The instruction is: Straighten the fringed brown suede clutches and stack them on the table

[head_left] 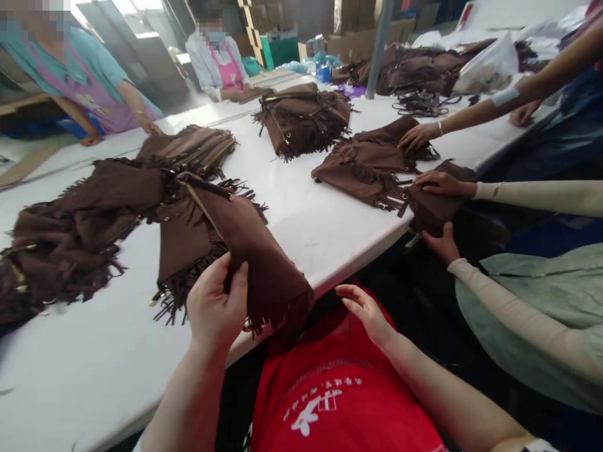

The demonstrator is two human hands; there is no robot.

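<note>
My left hand (215, 304) grips a brown fringed suede bag (245, 242) near its lower end; the bag stretches across the edge of the white table (311, 226). My right hand (365, 311) hovers open just right of the bag's end, over my red apron (339, 383), fingers spread and touching nothing. More brown fringed bags (80, 232) lie piled on the table to the left of my left hand.
Other piles of fringed bags (304, 119) lie across the table. A person on my right in cream sleeves (513, 307) handles a bag (431, 207) at the table edge. Another person's hand (417, 135) rests on a pile (372, 160). Two people stand across the table.
</note>
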